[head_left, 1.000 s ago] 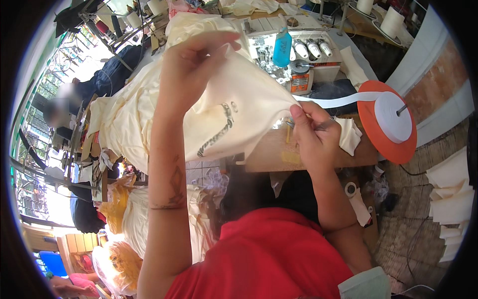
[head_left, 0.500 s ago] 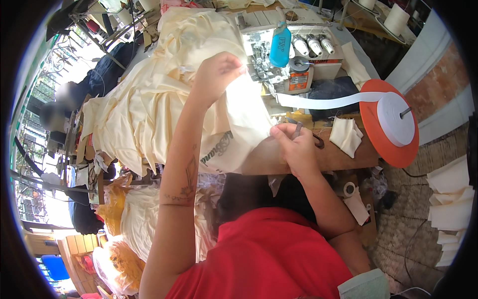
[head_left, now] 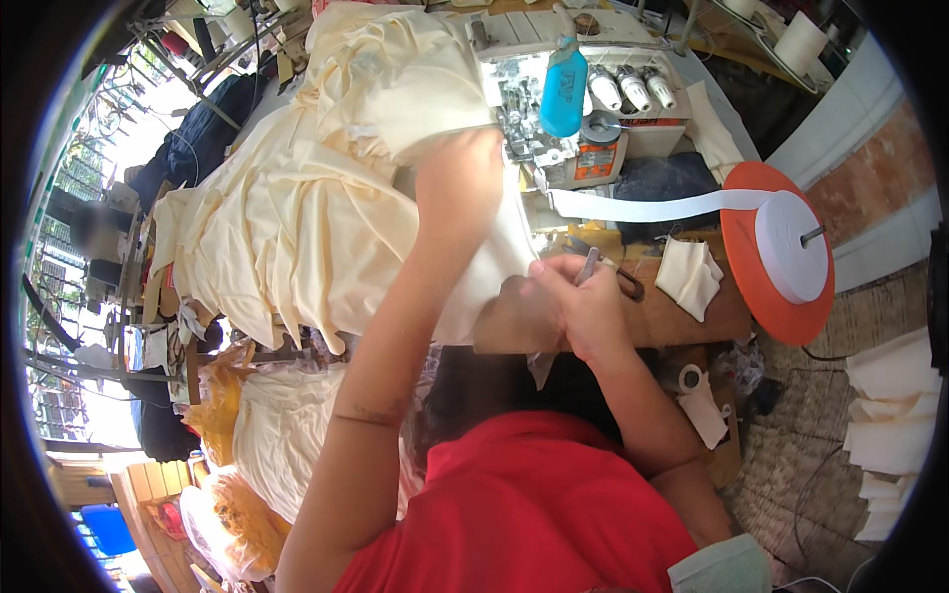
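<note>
A large heap of cream fabric [head_left: 287, 217] spreads over the sewing table. My left hand [head_left: 460, 188], blurred by motion, is over the fabric beside the sewing machine [head_left: 534, 109]; its fingers cannot be made out. My right hand [head_left: 593, 311] is closed, thumb and finger pinching the edge of the fabric near the table's front. A slim grey metal tool [head_left: 589, 265], its kind partly hidden, also sticks up from the right hand's fingers. White elastic-like tape [head_left: 652, 206] runs from the machine to a roll [head_left: 791, 242] on an orange disc.
A blue bottle-shaped piece [head_left: 563, 94] and several white thread cones [head_left: 633, 89] are on the machine. A folded cream scrap [head_left: 689, 279] lies at the table's right, beside dark-handled scissors [head_left: 630, 285]. Cream pieces [head_left: 895, 405] hang at far right. Plastic bags [head_left: 237, 519] stand lower left.
My left hand has come down and right, toward the machine's front, and the printed part of the fabric is now out of sight. My right hand stays nearly in place, still pinching the edge.
</note>
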Available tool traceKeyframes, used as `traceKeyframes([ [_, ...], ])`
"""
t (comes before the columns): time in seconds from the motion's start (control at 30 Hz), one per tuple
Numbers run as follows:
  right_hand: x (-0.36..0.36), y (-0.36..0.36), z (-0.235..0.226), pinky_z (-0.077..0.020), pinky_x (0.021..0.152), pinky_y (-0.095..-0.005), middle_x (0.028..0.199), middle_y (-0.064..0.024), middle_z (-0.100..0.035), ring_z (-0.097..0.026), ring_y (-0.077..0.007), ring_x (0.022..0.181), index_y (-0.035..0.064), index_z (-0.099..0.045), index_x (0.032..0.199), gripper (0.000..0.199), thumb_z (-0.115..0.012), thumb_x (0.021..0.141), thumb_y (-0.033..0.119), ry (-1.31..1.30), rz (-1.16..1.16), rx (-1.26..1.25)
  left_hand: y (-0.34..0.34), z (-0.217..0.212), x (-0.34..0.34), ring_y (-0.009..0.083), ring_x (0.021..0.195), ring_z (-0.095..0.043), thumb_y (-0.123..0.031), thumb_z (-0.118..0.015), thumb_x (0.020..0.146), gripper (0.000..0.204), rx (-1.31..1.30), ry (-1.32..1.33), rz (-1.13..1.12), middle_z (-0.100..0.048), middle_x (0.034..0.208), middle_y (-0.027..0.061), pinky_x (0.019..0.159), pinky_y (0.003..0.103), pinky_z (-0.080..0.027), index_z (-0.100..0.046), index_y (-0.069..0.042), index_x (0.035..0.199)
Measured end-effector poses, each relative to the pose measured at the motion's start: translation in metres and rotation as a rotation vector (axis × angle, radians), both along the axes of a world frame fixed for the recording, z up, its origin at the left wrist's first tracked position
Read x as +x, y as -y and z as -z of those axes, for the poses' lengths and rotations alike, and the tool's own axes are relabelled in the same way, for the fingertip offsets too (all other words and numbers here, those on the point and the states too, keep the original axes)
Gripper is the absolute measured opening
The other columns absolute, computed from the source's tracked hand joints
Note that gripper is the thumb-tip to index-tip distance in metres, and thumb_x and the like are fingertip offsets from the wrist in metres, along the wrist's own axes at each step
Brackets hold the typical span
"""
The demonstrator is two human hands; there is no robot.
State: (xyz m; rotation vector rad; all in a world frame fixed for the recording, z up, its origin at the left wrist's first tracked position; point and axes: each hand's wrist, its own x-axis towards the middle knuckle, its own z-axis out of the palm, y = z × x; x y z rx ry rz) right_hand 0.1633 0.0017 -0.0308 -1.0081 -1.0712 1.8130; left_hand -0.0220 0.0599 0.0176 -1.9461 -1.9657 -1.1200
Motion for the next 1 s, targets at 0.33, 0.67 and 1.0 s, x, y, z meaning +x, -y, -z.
traceKeyframes([
  [0.33, 0.025, 0.020, -0.003, -0.0470, 0.061, -0.0226, 0.079, -0.0049, -0.073, -0.061, -0.0065, 0.066, -0.0015, -0.074, 0.095, 0.018, -0.072, 0.094, 0.016, 0.116, -0.072, 0.048, 0.051, 0.020, 0.019, 0.0289, 0.121, -0.052, -0.016, -0.062, 0.094, 0.035, 0.047, -0.120, 0.061, -0.063, 0.128, 0.0081, 0.106, 0.043, -0.035, -0.067, -0.007, 0.127],
  [0.67, 0.031, 0.023, -0.003, -0.0478, 0.060, -0.0225, 0.079, -0.0044, -0.073, -0.063, -0.0069, 0.067, -0.0010, -0.073, 0.095, 0.018, -0.071, 0.095, 0.017, 0.134, -0.075, -0.024, 0.051, 0.030, 0.026, 0.0320, 0.123, -0.053, -0.018, -0.068, 0.090, 0.045, 0.120, -0.122, 0.066, -0.065, 0.132, 0.0112, 0.108, 0.045, -0.035, -0.060, -0.004, 0.132],
  [1.0, 0.020, 0.007, 0.009, -0.0455, 0.062, -0.0220, 0.079, -0.0026, -0.071, -0.060, -0.0057, 0.068, -0.0002, -0.070, 0.094, 0.017, -0.068, 0.097, 0.016, 0.068, 0.004, 0.044, 0.030, 0.024, 0.027, 0.0360, 0.123, -0.053, -0.019, -0.073, 0.087, 0.058, 0.111, -0.011, 0.082, -0.064, 0.127, 0.0166, 0.107, 0.049, -0.034, -0.050, 0.002, 0.136],
])
